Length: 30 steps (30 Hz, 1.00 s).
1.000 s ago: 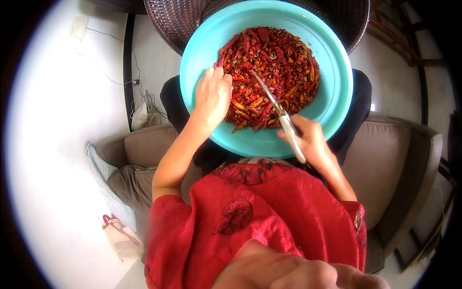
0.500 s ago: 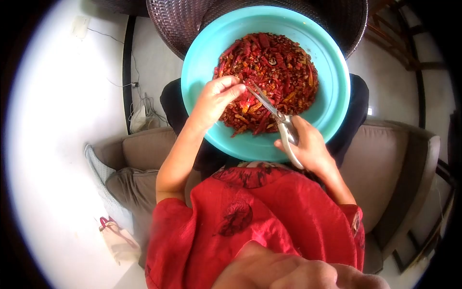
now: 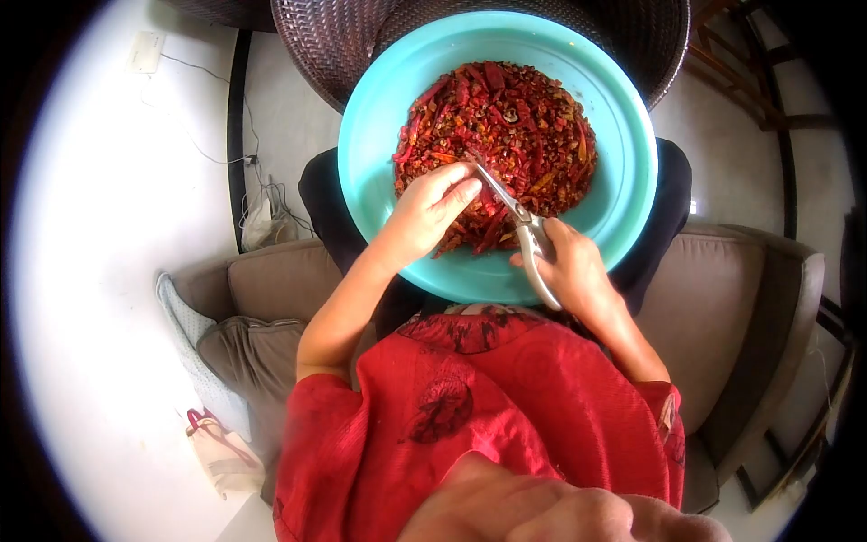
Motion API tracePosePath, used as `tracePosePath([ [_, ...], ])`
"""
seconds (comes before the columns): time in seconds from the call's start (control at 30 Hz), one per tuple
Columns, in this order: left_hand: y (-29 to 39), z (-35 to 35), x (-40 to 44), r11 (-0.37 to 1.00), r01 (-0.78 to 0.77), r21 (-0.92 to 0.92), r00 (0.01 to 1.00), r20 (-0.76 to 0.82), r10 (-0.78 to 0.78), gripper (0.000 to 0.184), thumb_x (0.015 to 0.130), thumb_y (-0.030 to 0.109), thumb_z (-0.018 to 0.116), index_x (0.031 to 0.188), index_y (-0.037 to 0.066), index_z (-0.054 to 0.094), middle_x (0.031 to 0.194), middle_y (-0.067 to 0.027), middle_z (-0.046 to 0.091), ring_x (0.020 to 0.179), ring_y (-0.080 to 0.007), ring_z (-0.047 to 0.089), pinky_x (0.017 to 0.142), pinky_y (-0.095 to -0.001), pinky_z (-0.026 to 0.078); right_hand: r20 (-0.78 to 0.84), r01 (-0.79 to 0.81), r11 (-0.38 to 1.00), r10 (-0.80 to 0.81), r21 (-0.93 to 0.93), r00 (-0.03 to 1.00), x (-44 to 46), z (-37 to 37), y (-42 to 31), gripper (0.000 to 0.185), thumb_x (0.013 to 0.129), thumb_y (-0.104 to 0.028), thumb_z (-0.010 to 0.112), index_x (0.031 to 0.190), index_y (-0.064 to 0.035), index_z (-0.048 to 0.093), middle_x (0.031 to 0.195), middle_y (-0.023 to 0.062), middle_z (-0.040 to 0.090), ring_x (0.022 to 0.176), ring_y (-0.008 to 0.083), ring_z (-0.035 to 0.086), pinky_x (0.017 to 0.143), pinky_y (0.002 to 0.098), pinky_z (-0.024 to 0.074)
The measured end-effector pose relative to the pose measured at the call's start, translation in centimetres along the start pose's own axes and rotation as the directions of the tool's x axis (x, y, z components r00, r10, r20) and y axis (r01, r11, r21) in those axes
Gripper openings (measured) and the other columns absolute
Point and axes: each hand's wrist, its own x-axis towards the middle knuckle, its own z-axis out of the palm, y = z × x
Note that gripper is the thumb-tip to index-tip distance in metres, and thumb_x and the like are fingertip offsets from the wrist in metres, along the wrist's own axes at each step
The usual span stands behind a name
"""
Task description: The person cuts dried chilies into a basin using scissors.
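A turquoise basin [image 3: 370,99] holds a heap of red dried chilies [image 3: 515,117], many of them cut into small pieces. Over the near part of the heap, my left hand [image 3: 432,210] pinches with thumb and forefinger. A dried chili is between these fingertips, mostly hidden by them. My right hand [image 3: 573,266] grips the pale handles of a pair of scissors [image 3: 513,206]. The scissor blades point up and left, their tips close to my left fingertips and nearly together.
Behind the basin stands a brown woven wicker chair or basket [image 3: 325,45]. My legs in dark trousers [image 3: 664,208] flank the basin. A brown sofa [image 3: 713,298] extends on both sides. On the floor at left are cables [image 3: 271,194] and a cream bag [image 3: 226,456].
My left hand has shifted slightly right and toward my body. The scissor blades, spread apart before, have come nearly together. The basin has hardly moved.
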Motion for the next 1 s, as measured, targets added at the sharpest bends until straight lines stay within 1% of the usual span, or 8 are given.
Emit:
tracePosePath([
  [0.07,-0.1,1.2,-0.1,1.0,0.01,-0.022,0.999,-0.044,-0.011,0.026,0.102,0.02,0.052,0.113,-0.002,0.062,0.094,-0.0057,0.063,0.084,-0.0109,0.057,0.074,-0.0289,0.049,-0.012,-0.001,1.0,0.001,0.012,1.0,0.1,0.2,0.0,0.045,0.076,-0.036,0.081,0.084,0.0011,0.057,0.074,0.0171,0.059,0.066,0.0331,0.06,0.062,0.0429,0.0463],
  [0.13,-0.3,2.7,0.1,0.733,0.131,-0.667,0.975,-0.047,-0.217,0.029,0.104,0.02,0.049,0.119,-0.002,0.061,0.107,-0.0061,0.066,0.095,-0.0144,0.062,0.084,-0.0319,0.055,-0.04,0.003,1.0,-0.002,0.025,0.999,0.1,0.2,-0.1,0.044,0.077,-0.035,0.08,0.083,0.0011,0.056,0.074,0.0172,0.059,0.066,0.0336,0.06,0.062,0.043,0.0462],
  [0.17,-0.6,2.8,0.2,0.662,0.16,-0.732,0.97,-0.009,-0.243,0.031,0.103,0.02,0.049,0.121,-0.003,0.06,0.114,-0.0077,0.066,0.1,-0.018,0.065,0.091,-0.0371,0.057,-0.041,0.002,1.0,-0.001,0.023,0.999,0.2,0.2,-0.1,0.044,0.077,-0.035,0.08,0.083,0.0011,0.056,0.074,0.0172,0.059,0.066,0.0336,0.06,0.062,0.043,0.0462],
  [0.3,-0.8,2.5,-0.1,0.639,0.214,-0.739,0.949,0.001,-0.316,0.031,0.103,0.019,0.049,0.12,-0.003,0.061,0.108,-0.0081,0.066,0.092,-0.0148,0.064,0.084,-0.0323,0.056,-0.054,0.006,0.996,-0.011,-0.088,0.998,0.4,0.2,0.1,0.044,0.078,-0.036,0.078,0.092,0.0003,0.058,0.085,0.0187,0.065,0.078,0.0386,0.065,0.068,0.0467,0.05],
  [0.37,-1.6,2.3,-0.2,0.82,0.104,-0.563,0.988,-0.038,-0.151,0.029,0.103,0.019,0.05,0.118,-0.003,0.062,0.102,-0.0067,0.065,0.085,-0.0117,0.061,0.076,-0.0277,0.053,-0.065,0.007,0.996,-0.013,-0.088,0.998,0.5,0.3,0.2,0.044,0.077,-0.036,0.078,0.093,0.0003,0.058,0.086,0.0182,0.065,0.078,0.038,0.065,0.068,0.0463,0.0502],
  [0.47,-1.3,2.8,-0.2,0.821,0.081,-0.565,0.984,-0.085,-0.155,0.028,0.103,0.018,0.052,0.118,-0.003,0.061,0.096,-0.0031,0.063,0.077,-0.0084,0.055,0.069,-0.0243,0.047,-0.051,0.032,0.993,-0.038,-0.112,0.998,0.5,0.5,0.3,0.044,0.077,-0.036,0.078,0.093,-0.0002,0.058,0.084,0.0168,0.064,0.077,0.0366,0.065,0.067,0.0454,0.0505],
  [0.67,-1.8,2.7,-0.3,0.949,0.074,-0.306,0.991,-0.087,-0.105,0.026,0.103,0.017,0.05,0.121,0.0,0.058,0.089,0.0003,0.057,0.075,-0.006,0.048,0.068,-0.0237,0.044,-0.06,0.017,0.993,-0.024,-0.116,0.998,0.6,0.3,-0.3,0.045,0.077,-0.037,0.078,0.095,-0.0009,0.06,0.082,0.0153,0.064,0.077,0.035,0.065,0.067,0.044,0.0511],
  [1.0,-3.3,0.5,-0.4,0.95,0.152,-0.272,0.988,0.075,-0.137,0.018,0.103,0.017,0.046,0.104,0.003,0.057,0.081,0.0035,0.049,0.072,-0.0057,0.046,0.067,-0.0216,0.04,0.032,-0.057,0.998,0.057,-0.016,0.998,1.2,0.6,-1.1,0.042,0.078,-0.036,0.079,0.086,-0.0005,0.058,0.073,0.0164,0.061,0.068,0.0327,0.062,0.064,0.0432,0.0477],
])
